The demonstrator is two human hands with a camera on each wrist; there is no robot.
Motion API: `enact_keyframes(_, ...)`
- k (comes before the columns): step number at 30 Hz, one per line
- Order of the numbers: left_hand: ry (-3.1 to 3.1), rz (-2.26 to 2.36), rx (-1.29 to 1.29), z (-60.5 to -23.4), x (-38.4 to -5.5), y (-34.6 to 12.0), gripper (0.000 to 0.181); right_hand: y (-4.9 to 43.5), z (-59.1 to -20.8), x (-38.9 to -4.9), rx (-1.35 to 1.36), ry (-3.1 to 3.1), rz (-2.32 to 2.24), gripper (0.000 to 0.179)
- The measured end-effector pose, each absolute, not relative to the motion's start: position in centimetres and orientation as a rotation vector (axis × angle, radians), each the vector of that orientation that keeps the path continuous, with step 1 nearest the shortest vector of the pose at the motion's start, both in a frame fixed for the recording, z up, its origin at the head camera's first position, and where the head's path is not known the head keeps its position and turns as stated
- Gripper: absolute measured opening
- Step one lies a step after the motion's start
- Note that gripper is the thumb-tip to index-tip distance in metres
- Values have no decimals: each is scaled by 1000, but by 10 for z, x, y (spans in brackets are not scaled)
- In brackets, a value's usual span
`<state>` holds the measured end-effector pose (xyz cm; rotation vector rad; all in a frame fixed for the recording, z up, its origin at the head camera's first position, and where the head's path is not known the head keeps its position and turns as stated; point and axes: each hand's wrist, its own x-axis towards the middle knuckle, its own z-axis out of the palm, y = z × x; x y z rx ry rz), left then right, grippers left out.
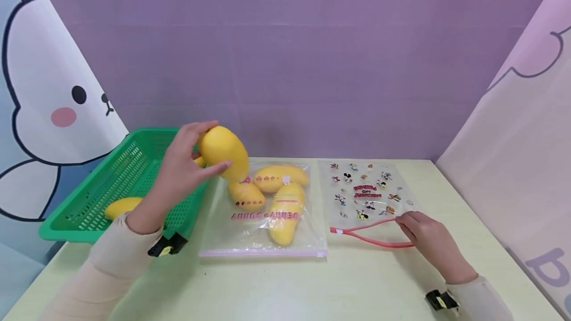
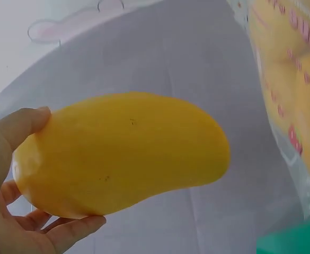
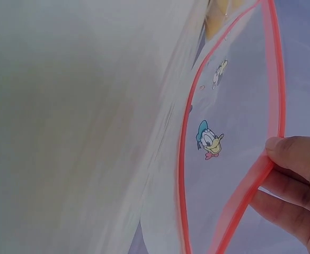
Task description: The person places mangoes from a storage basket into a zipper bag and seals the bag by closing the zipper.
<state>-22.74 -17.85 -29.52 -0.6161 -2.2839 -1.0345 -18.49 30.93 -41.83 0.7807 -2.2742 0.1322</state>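
A yellow mango (image 1: 224,152) is held up by my left hand (image 1: 180,167), above the right rim of the green basket; the left wrist view shows the mango (image 2: 128,153) lengthwise with thumb and fingers around one end. My right hand (image 1: 432,244) pinches the red zip edge of a clear bag (image 1: 327,202) printed with cartoon figures. Its mouth gapes, as the right wrist view shows with the red edge (image 3: 282,106) between thumb and fingers. Between the hands lies a second clear zip bag (image 1: 218,234) with a lilac edge, holding several mangoes (image 1: 285,212).
The green basket (image 1: 73,236) stands at the left of the pale table (image 1: 357,281), with another mango (image 1: 122,207) inside. A purple cloth backdrop (image 1: 285,63) rises behind the table, and printed panels (image 1: 526,152) flank it.
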Motion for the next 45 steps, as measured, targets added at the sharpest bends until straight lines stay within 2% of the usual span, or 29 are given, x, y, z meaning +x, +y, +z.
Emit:
enact_keyframes(1, -2281, -1025, -640, -296, -226, -175, 72, 310, -418, -185, 785, -2275, 135, 43)
enact_keyframes(2, -2276, -1014, -666, -297, -224, -172, 73, 310, -418, -185, 784, -2277, 137, 43)
enact_keyframes(4, -2255, -999, -732, -300, -221, -165, 73, 310, -417, -185, 787, -2282, 139, 18)
enact_keyframes(6, -2230, -969, -805, -302, -219, -159, 74, 310, -417, -185, 784, -2285, 135, 2)
enact_keyframes(9, -2185, -927, -914, -306, -216, -149, 74, 311, -416, -185, 795, -2280, 142, 17)
enact_keyframes(11, -2174, -910, -963, -309, -213, -143, 73, 311, -416, -186, 803, -2272, 147, 8)
enact_keyframes(14, -2171, -908, -1015, -313, -207, -133, 72, 312, -415, -187, 807, -2272, 150, 7)
enact_keyframes(19, -2161, -941, -1114, -317, -198, -116, 70, 312, -414, -185, 795, -2286, 151, 24)
enact_keyframes(24, -2113, -915, -1202, -322, -192, -100, 69, 313, -415, -185, 802, -2292, 164, 9)
enact_keyframes(30, -2111, -804, -1250, -332, -188, -83, 69, 315, -415, -186, 815, -2275, 168, 3)
enact_keyframes(35, -2079, -725, -1307, -340, -184, -70, 70, 315, -415, -188, 832, -2251, 171, 50)
enact_keyframes(37, -2070, -714, -1323, -343, -182, -65, 70, 315, -415, -189, 835, -2245, 172, 56)
enact_keyframes(45, -2046, -656, -1416, -352, -175, -47, 67, 314, -411, -188, 846, -2263, 183, 57)
